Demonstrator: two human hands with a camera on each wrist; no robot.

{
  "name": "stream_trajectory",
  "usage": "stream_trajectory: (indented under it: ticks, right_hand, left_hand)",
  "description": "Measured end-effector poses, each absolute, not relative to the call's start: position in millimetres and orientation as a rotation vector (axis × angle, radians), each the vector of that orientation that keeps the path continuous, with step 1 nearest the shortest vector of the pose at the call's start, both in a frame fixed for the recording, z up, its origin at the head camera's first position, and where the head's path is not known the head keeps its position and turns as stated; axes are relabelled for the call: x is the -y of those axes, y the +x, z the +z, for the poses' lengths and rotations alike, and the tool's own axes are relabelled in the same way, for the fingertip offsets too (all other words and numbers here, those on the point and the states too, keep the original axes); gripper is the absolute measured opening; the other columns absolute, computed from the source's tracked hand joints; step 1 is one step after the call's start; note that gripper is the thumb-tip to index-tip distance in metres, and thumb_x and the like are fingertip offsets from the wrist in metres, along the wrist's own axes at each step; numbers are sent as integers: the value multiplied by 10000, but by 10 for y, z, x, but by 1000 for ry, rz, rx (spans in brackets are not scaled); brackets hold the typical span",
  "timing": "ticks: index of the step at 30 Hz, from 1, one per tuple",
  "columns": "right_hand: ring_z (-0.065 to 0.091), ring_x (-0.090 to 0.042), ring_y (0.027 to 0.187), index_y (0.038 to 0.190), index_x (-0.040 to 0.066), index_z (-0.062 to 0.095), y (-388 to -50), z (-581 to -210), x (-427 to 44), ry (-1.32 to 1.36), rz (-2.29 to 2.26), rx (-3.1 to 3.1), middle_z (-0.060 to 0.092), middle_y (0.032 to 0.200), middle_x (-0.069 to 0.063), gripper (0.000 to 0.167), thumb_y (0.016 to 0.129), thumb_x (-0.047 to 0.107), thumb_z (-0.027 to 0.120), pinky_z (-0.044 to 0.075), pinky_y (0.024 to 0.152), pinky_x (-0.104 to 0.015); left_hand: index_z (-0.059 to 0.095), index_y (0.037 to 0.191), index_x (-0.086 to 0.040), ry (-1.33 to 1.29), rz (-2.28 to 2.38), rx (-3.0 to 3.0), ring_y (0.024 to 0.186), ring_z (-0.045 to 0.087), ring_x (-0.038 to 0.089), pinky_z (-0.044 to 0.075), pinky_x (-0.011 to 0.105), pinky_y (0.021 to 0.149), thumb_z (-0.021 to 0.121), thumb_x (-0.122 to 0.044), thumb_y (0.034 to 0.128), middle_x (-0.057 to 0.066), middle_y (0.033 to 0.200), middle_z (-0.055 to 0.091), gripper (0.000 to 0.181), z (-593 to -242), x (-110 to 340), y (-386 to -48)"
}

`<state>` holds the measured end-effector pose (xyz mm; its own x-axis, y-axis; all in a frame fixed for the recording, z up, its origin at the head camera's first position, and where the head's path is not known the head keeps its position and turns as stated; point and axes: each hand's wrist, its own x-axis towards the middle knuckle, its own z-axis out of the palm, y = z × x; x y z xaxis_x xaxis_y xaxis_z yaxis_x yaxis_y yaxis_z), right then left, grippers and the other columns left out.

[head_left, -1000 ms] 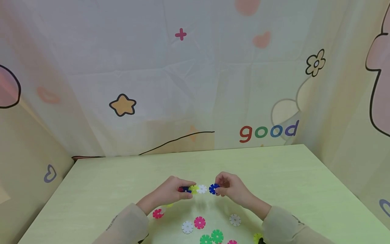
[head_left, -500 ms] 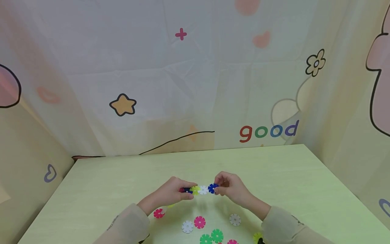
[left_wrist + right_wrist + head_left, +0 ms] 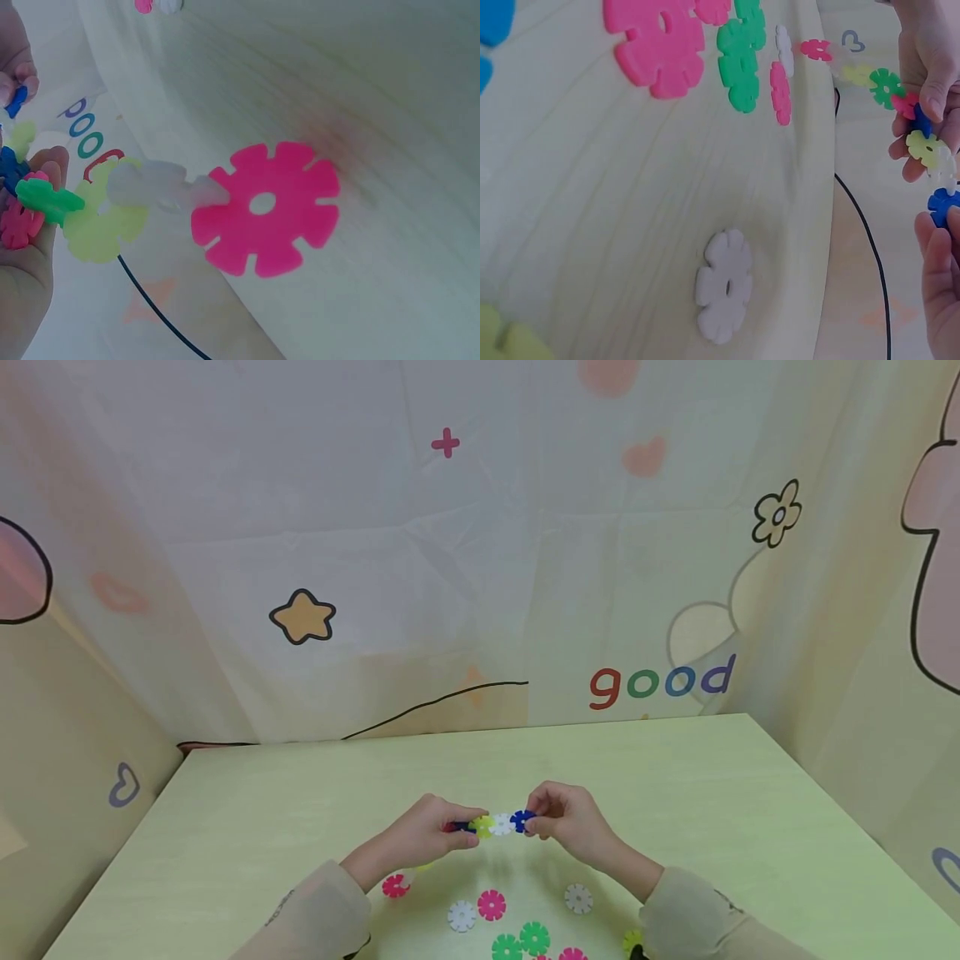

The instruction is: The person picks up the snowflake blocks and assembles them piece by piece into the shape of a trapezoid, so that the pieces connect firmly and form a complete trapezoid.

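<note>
My left hand (image 3: 422, 832) grips a chain of notched plastic snowflake discs around its middle, by a dark blue disc (image 3: 922, 121). From there a yellow disc (image 3: 483, 826) and a white disc (image 3: 502, 825) stick out to the right. Between thumb and fingers, my right hand (image 3: 568, 820) pinches a blue disc (image 3: 521, 822) at the white one's edge; whether their slots interlock I cannot tell. The chain's other end hangs below the left hand: a green disc (image 3: 886, 88), a yellow disc (image 3: 105, 214), a translucent white disc (image 3: 159, 186) and a pink disc (image 3: 266, 210).
Loose discs lie on the pale table (image 3: 300, 793) below the hands: a white disc (image 3: 462, 916), a pink disc (image 3: 492, 905), another white disc (image 3: 578, 898), green discs (image 3: 535, 937) and a yellow disc (image 3: 632, 941). A printed cloth (image 3: 480, 568) hangs behind the table.
The blue disc in my right hand has moved slightly left and now meets the chain's white end disc; a gap showed between them before. My left hand has shifted slightly right.
</note>
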<state>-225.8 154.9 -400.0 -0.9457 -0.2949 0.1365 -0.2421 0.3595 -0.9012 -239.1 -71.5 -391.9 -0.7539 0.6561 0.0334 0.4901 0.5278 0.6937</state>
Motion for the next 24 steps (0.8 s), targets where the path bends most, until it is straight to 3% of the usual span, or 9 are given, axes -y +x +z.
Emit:
stream_trajectory:
  ticks: [11,14,19,24]
  right_hand:
    - [584,-160,656,836,-4,587,-2240,-3947,-1503,-572,-1615,-2580,603,771,-111,89,764,-30,632,501,595,-213]
    - [580,-163,672,858,4,579,-2263,-3936,-1510,-571,-1619,-2590,607,794,-113,92,779,-17,621,498,611,-208]
    - [581,-172,697,909,-1,583,-2324,-3883,-1522,-565,-1680,-2555,614,850,-140,103,808,6,596,498,636,-216]
    - [582,-154,700,952,-20,596,-2363,-3787,-1517,-603,-1737,-2524,616,894,-174,136,823,20,583,498,648,-218]
  left_hand:
    - [588,1151,-39,994,1027,-2560,571,458,58,385,172,514,604,-132,830,69,964,670,335,-3890,715,-2360]
    - [581,1162,-50,995,1014,-2578,615,478,69,407,179,558,604,-146,833,40,938,663,344,-3870,698,-2383]
    - [555,1202,-111,1038,946,-2630,710,501,67,435,177,649,607,-200,835,27,1051,634,382,-3823,664,-2410]
    - [526,1235,-148,991,997,-2620,769,531,86,454,187,655,580,-293,849,20,1074,622,415,-3798,597,-2429]
